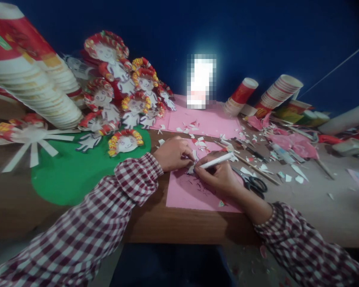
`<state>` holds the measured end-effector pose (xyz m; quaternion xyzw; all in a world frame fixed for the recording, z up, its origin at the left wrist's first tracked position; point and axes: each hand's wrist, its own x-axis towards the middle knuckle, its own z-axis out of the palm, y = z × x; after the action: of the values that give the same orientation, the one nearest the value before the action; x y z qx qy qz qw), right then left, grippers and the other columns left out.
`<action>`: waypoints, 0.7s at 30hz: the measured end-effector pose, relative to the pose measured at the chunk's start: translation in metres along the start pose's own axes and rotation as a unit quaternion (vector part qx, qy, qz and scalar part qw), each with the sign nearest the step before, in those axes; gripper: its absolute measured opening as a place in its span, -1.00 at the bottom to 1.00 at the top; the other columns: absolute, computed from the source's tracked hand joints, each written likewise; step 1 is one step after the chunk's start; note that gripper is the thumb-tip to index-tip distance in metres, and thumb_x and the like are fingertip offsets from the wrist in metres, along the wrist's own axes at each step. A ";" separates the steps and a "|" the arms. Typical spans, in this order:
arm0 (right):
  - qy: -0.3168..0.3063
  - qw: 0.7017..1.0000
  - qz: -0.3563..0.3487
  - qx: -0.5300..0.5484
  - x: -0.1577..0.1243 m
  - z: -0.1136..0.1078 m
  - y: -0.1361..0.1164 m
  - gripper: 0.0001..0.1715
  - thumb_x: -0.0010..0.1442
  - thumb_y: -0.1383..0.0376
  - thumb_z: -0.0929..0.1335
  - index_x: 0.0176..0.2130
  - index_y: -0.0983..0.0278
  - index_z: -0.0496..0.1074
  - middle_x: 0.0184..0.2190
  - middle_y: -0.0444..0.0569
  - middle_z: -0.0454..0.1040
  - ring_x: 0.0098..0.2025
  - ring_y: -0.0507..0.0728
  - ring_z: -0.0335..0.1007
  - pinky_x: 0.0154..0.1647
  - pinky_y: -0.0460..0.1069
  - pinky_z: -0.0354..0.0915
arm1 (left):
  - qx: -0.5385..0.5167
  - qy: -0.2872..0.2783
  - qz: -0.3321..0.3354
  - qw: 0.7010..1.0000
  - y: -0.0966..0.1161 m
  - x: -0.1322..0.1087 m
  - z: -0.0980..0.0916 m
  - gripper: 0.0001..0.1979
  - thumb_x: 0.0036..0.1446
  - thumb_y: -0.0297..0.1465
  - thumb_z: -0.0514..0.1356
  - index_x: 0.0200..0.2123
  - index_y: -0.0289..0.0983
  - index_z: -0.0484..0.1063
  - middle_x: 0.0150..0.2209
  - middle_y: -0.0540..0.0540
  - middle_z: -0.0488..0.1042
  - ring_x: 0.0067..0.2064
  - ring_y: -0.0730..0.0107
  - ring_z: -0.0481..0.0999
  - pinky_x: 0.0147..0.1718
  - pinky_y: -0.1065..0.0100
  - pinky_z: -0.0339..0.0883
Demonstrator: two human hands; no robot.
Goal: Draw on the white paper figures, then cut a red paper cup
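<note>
My right hand (219, 175) is closed around a white pen (217, 160), its tip down on a small white paper cut-out (192, 167). My left hand (173, 153) pinches that same cut-out and holds it flat on a pink paper sheet (185, 195) lying on the wooden table (173, 227). Both sleeves are red-and-white checked. Black-handled scissors (253, 182) lie just right of my right hand.
A green paper shape (66, 179) and a pile of paper dolls with red-yellow curls (122, 95) sit at the left. Stacked paper cups (36, 79) loom at the far left, more cups (275, 93) at the back right. Scraps, sticks and a glue tube (283, 153) litter the right side.
</note>
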<state>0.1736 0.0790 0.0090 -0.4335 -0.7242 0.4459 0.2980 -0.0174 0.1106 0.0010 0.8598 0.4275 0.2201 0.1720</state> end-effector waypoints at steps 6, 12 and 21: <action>0.002 1.000 0.004 -0.011 0.000 -0.001 -0.002 -0.90 0.06 0.31 0.35 -0.40 0.32 0.42 -0.58 -0.11 0.41 -0.57 -0.02 0.27 -0.57 -0.13 0.21 | -0.006 -0.003 0.001 1.000 0.001 0.001 -0.001 -0.87 -0.03 -0.43 0.22 -0.40 -0.16 0.59 -0.36 -0.01 0.50 -0.24 0.37 0.40 -0.15 0.32 0.22; -0.011 1.000 0.016 -0.006 -0.001 -0.002 -0.004 -0.91 0.06 0.31 0.33 -0.42 0.31 0.40 -0.64 -0.15 0.35 -0.62 -0.04 0.21 -0.60 -0.14 0.17 | -0.007 -0.002 0.002 1.000 0.001 0.001 -0.001 -0.88 -0.01 -0.41 0.22 -0.40 -0.16 0.59 -0.37 -0.02 0.51 -0.24 0.37 0.41 -0.14 0.32 0.23; 0.025 0.999 0.031 0.029 0.002 -0.006 0.004 -0.84 0.11 0.25 0.30 -0.43 0.30 0.34 -0.64 -0.19 0.28 -0.61 -0.05 0.16 -0.60 -0.15 0.12 | -0.017 0.008 0.031 0.999 -0.001 0.000 0.001 -0.89 0.02 -0.39 0.21 -0.40 -0.18 0.57 -0.37 -0.01 0.51 -0.27 0.41 0.43 -0.13 0.32 0.21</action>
<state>0.1788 0.0844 0.0084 -0.4581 -0.6895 0.4649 0.3139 -0.0181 0.1110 -0.0002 0.8676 0.3986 0.2397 0.1761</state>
